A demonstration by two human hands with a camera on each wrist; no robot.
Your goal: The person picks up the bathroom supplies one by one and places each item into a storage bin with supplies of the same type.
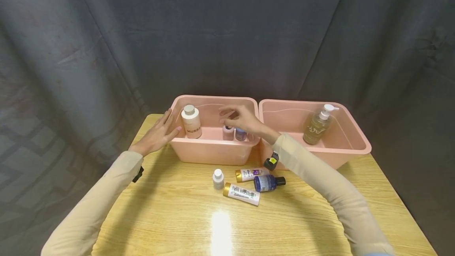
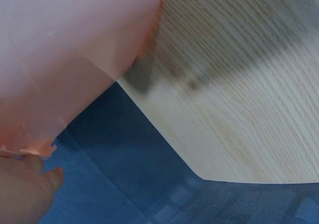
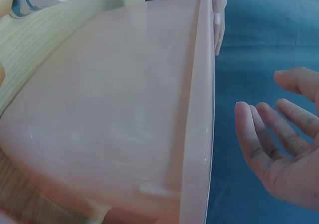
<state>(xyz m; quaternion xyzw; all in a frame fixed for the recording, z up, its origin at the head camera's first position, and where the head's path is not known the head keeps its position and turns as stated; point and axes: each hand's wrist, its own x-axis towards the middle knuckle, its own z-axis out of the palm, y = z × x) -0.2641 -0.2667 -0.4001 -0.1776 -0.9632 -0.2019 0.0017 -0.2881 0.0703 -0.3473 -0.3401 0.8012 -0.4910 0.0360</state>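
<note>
Left hand [image 1: 156, 135] rests on rim of left pink bin [image 1: 213, 153], fingers extended. Right hand [image 1: 245, 119] over small pink bottle [image 1: 228, 134] inside, fingers loosely bent, empty. White bottle [image 1: 192, 123] stands left.

Head view looks forward and down; close wrist views share the left bin [image 1: 209, 152].

White glare spots the desk [image 1: 177, 218] between soft shadows; the curtain [image 1: 220, 34] behind is dim, and both wrist views look bluish and slightly hazy.
</note>
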